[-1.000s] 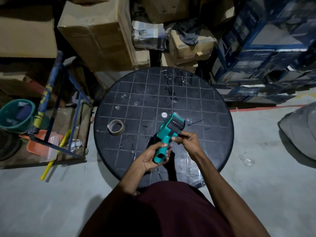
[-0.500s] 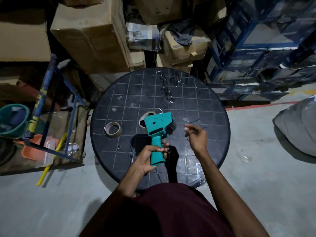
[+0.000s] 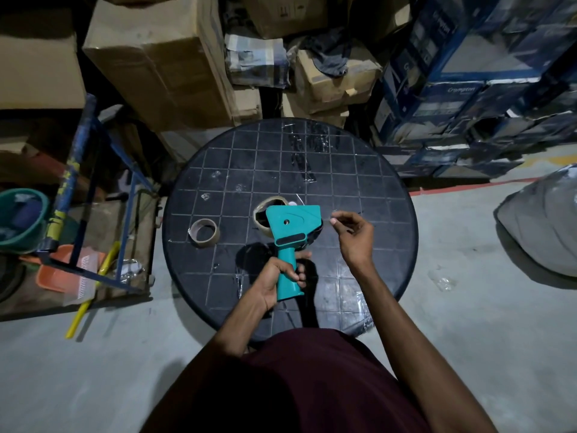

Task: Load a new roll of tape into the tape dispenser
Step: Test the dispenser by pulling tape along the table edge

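Note:
My left hand [image 3: 278, 281] grips the handle of the teal tape dispenser [image 3: 292, 232], held upright above the round black table [image 3: 374, 182]. A roll of tape [image 3: 265, 207] sits in the dispenser, partly hidden behind its teal side plate. My right hand [image 3: 352, 235] is just right of the dispenser's head, thumb and forefinger pinched on a thin clear strip of tape [image 3: 327, 217] that runs from the head. A second brown tape ring [image 3: 204, 232] lies flat on the table to the left.
Cardboard boxes [image 3: 162, 57] and blue cartons [image 3: 468, 89] are stacked behind the table. A blue metal frame [image 3: 81, 170], an orange tray [image 3: 62, 270] and a green bucket [image 3: 22, 217] stand at the left. A grey sack [image 3: 543, 223] lies on the floor at the right.
The dispenser was turned from tilted to upright with its flat side facing me. My right hand left the dispenser's head and moved right, pinching the tape end.

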A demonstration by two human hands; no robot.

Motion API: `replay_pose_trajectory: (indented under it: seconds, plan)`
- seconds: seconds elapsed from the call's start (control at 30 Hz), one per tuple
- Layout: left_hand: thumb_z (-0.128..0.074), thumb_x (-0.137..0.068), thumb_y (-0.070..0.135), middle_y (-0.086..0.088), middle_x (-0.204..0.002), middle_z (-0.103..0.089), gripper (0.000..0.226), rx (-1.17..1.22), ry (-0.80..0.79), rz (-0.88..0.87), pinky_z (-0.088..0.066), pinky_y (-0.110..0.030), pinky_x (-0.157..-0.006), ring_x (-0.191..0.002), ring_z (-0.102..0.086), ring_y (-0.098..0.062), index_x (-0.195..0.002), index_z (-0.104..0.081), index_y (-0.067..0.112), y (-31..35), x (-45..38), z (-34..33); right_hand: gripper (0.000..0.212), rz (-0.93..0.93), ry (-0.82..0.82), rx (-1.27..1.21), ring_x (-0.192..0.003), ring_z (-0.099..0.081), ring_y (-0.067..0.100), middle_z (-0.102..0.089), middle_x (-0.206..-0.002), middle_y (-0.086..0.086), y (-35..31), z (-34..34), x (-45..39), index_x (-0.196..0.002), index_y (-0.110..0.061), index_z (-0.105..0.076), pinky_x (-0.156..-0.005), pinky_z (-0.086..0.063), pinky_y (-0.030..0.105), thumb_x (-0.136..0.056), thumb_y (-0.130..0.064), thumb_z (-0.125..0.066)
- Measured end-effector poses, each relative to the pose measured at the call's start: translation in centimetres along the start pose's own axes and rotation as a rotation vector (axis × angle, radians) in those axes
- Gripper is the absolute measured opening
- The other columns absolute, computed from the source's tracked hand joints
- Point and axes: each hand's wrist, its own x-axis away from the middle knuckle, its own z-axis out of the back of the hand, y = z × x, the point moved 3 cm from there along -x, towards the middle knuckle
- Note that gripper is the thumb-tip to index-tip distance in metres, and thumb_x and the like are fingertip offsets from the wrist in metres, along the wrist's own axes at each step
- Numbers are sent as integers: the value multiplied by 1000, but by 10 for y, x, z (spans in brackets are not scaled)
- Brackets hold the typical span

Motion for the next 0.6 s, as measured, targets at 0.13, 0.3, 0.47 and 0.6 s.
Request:
replay_pose_trajectory:
  seconds: [0.13,0.3,0.47,0.6]
  plan:
    - [-46,-69,3,-9,-68,-51,49,57,84,-47,-43,-26,-53,-50,-47,-17,-114,-61,-5,9,1,4,13,-40,-19,7,-92,-72,18,-77,-92,0,15,11,0,-89,-17,-76,-88,-57,35,-81,-9,-82]
    - [-49,-69,9,-8,-66,-52,23,10,115,-41,-44,-26,-51,-49,-47,-18,-89,-60,2,12,-1,8,16,-226,21,-94,-86,-71,12,-77,-94,7,40,23,18,-99,-3,-74,-71,-58,30,-83,-2,-79]
    - [-44,-63,2,-9,-65,-52,19,-17,93,-6,-46,-29,-56,-56,-53,-22,-78,-55,5,0,-13,7,13,-426,150,-206,-80,-70,26,-73,-85,10,65,58,41,-96,-6,-69,-57,-54,30,-87,3,-70]
    - [-49,-54,3,-10,-62,-51,25,-190,106,13,-41,-25,-49,-44,-45,-20,-78,-54,6,-10,-32,3,12,-553,181,-248,-74,-70,28,-73,-88,13,86,84,73,-103,-2,-67,-53,-52,27,-93,2,-62]
